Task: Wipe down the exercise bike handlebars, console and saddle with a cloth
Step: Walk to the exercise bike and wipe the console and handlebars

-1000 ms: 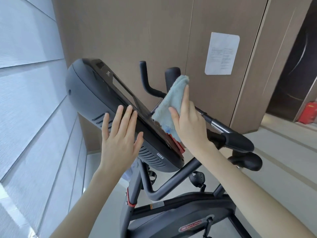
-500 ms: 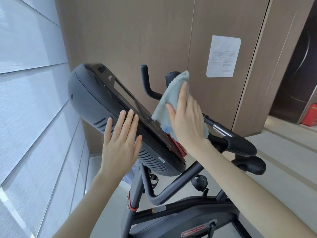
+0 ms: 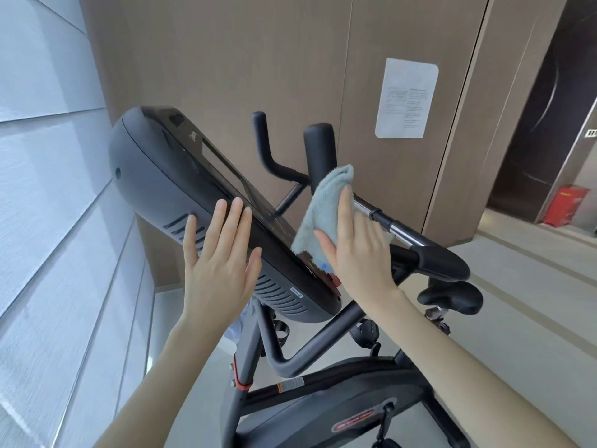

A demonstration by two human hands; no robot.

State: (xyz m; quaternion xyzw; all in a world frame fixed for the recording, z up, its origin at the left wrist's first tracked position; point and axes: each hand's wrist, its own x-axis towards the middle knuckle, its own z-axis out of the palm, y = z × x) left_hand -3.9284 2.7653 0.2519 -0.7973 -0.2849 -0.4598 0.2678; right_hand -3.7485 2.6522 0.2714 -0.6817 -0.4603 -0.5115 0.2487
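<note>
The exercise bike's dark console (image 3: pixel 168 182) tilts across the middle of the view, its screen face turned right. My left hand (image 3: pixel 219 270) lies flat with fingers apart against the console's vented back edge. My right hand (image 3: pixel 358 253) presses a light blue cloth (image 3: pixel 323 211) against the lower part of the console face. Black handlebars (image 3: pixel 433 257) run behind my right hand, with two upright grips (image 3: pixel 318 147) behind the cloth. The black saddle (image 3: pixel 452 297) shows low at the right, beyond the handlebar.
A pale panelled wall (image 3: pixel 48 221) stands close on the left. Wooden wall panels with a paper notice (image 3: pixel 405 98) rise behind the bike. The bike frame and flywheel housing (image 3: pixel 339 412) fill the bottom. A red box (image 3: pixel 563 205) sits on the floor far right.
My right hand and the cloth have slid down the console face after rising a little. My left hand has stayed on the console's back edge.
</note>
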